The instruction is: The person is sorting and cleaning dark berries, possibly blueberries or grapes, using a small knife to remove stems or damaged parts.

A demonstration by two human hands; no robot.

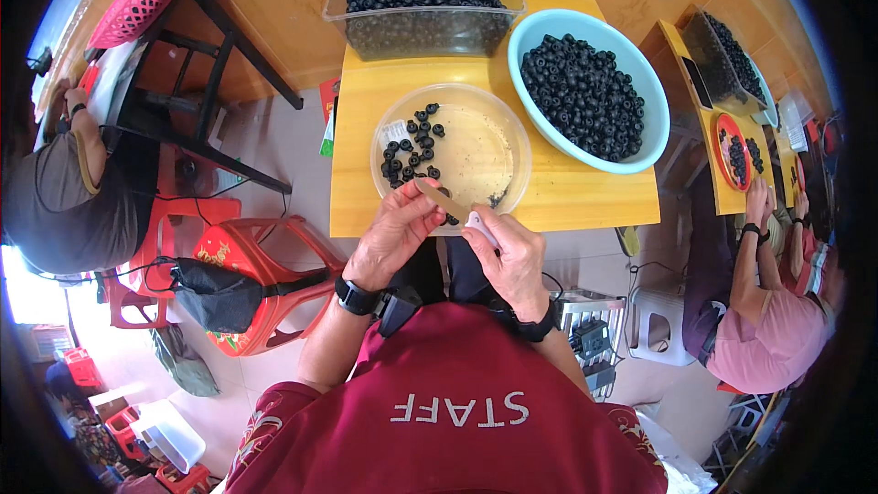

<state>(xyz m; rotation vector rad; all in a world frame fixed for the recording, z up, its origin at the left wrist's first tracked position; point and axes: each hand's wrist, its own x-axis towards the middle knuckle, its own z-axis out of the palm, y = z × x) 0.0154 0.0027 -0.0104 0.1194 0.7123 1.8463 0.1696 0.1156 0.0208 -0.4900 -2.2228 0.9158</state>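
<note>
My right hand (508, 254) is closed round the pale handle of a small knife (445, 198), whose brownish blade points up and to the left. The fingers of my left hand (391, 233) are pinched at the blade's tip; what they hold, if anything, is hidden. Both hands are over the near rim of a round clear plastic tray (519, 151). Several small black ring-shaped parts (416, 142) lie in its left half, with dark crumbs on its bottom. Behind stand a clear rectangular bin (425, 32) and, to the right, a light blue basin (654, 119), both heaped with such black parts.
These containers stand on a yellow wooden table (585, 206). On the left are a red plastic stool (274, 288) with a dark bag (219, 295) and a black-framed chair (206, 114). Other people sit at both sides; a person at right (768, 329) works over a red plate (732, 151).
</note>
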